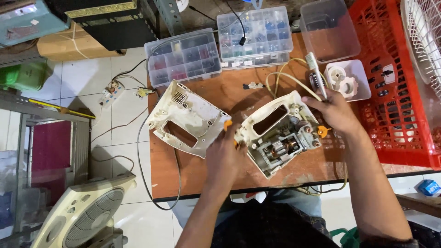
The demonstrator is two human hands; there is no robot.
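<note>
Lying open on the wooden table (193, 170), the mixer body (275, 135) shows its motor; the removed cover (186, 119) sits beside it. Left hand (225, 156) grips an orange-handled tool (228, 124); right hand (333, 110) closes on a white brush (316, 73). Reassembly remains.

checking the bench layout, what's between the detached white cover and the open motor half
The left hand, its grip on an orange-handled tool, fills the gap between the white cover and the motor half, in the head view.

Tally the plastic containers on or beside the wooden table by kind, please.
Clear compartment organiser boxes: 2
Clear empty tub: 1
Small white tray: 1
Red crate: 1
Total: 5
</note>
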